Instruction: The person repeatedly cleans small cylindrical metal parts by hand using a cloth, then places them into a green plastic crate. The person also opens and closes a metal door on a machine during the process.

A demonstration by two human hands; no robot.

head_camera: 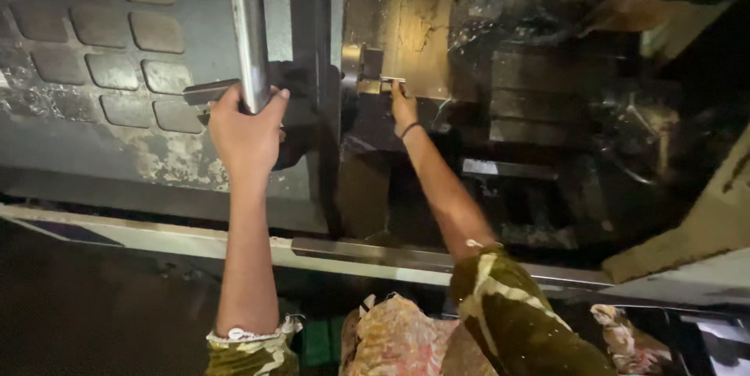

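My left hand (246,132) is wrapped around the lower end of a shiny vertical metal handle bar (247,24) on the grey sliding door (117,149) of a machine. My right hand (403,106) reaches deep into the dark machine enclosure, fingertips on a small bright metal workpiece (392,80) that sticks out of the chuck (361,69). A dark band circles that wrist. Whether the fingers pinch the piece or only touch it is hard to see.
The door panel carries rows of worn rounded-square pads (117,71). A metal rail (351,255) runs along the machine's lower front. Inside at right are dark, wet tooling parts (547,110). A patterned cloth bundle (398,341) lies below, between my arms.
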